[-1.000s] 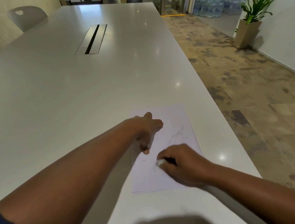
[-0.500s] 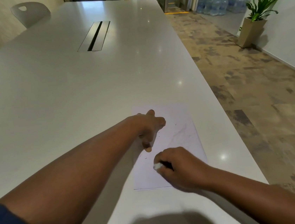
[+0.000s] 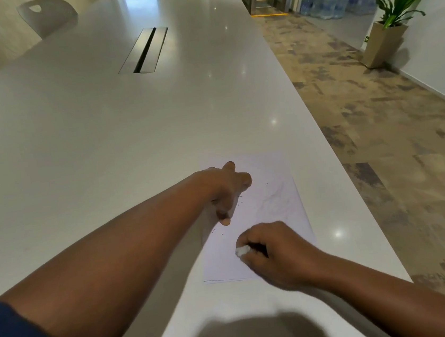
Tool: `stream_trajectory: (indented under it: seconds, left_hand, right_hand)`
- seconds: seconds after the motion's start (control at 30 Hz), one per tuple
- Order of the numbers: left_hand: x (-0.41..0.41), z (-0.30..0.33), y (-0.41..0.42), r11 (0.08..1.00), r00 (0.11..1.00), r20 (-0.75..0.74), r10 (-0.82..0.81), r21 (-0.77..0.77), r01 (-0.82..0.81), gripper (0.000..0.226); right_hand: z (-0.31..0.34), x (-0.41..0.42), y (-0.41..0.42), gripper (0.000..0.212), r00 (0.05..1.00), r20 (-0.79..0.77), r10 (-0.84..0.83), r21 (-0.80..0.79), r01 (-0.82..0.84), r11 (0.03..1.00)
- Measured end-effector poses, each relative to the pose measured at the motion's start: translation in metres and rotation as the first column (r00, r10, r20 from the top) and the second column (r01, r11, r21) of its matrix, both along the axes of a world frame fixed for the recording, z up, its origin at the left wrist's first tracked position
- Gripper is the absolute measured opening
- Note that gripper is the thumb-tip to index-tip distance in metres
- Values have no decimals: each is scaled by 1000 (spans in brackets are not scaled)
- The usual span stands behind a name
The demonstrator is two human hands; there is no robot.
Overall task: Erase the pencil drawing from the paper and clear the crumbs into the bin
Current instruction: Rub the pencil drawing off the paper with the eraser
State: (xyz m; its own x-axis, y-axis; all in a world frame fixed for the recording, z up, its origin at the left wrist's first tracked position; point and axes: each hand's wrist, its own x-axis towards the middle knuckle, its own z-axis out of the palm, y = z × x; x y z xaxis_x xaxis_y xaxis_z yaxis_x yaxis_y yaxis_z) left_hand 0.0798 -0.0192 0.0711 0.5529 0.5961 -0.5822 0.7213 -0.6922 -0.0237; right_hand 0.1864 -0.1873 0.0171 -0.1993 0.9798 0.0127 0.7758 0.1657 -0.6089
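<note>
Paper [image 3: 273,209], a pale white sheet, lies flat on the tabletop [image 3: 102,143] close to its right-hand edge, and we see only faint grey pencil traces on its far half, a few short dark ticks near its left side and a thin dark line along its near edge. We press our left hand [image 3: 225,188] on the sheet's left side, fingers spread and bent down onto it, thumb pointing back along the left edge. Our right hand [image 3: 274,254] rests on the near half of the sheet, fingers curled tightly round a small white eraser [image 3: 242,250] whose tip pokes out toward the left and touches the sheet; something dark shows in the grip beside it, too hidden to name. Compared with a second ago, the right hand sits slightly nearer the sheet's near edge, while the left hand keeps its place on the left side and the sheet itself has not shifted under it.
</note>
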Motion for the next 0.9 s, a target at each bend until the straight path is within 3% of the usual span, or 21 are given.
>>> stream_trajectory:
  seconds: [0.13, 0.27, 0.4, 0.53, 0.6, 0.7, 0.83, 0.9]
  left_hand:
    - [0, 0, 0, 1000, 1000, -2, 0, 1, 0, 103]
    - [0, 0, 1, 1000, 1000, -1, -4, -6, 4, 104]
    - [1, 3, -1, 1000, 1000, 1, -1, -7, 1, 100]
    - [1, 3, -2, 1000, 1000, -5, -2, -2, 2, 102]
    - [1, 2, -2, 1000, 1000, -9, -4, 0, 4, 101]
    - [0, 2, -1, 1000, 1000, -1, -10, -1, 10, 101]
    - [0, 1, -1, 1000, 1000, 9, -11, 0, 11, 103]
    - [0, 1, -1, 1000, 1000, 11, -13, 2, 13, 102]
  right_hand:
    - [-3, 14, 11, 28, 994, -16, -109, 11, 109, 994]
    - [1, -8, -4, 32, 999, -15, 31, 5, -31, 1000]
    - [-3, 12, 8, 32, 996, 9, -93, 29, 93, 995]
    - [1, -2, -3, 18, 1000, -5, 15, -8, -15, 1000]
    - [1, 9, 3, 10, 998, -31, -50, -16, 50, 999]
    - [3, 24, 15, 14, 983, -68, -172, -14, 172, 985]
    - [0, 9, 11, 11, 988, -75, -136, -15, 135, 991]
    - [-1, 11, 16, 13, 977, -84, -196, -10, 196, 981]
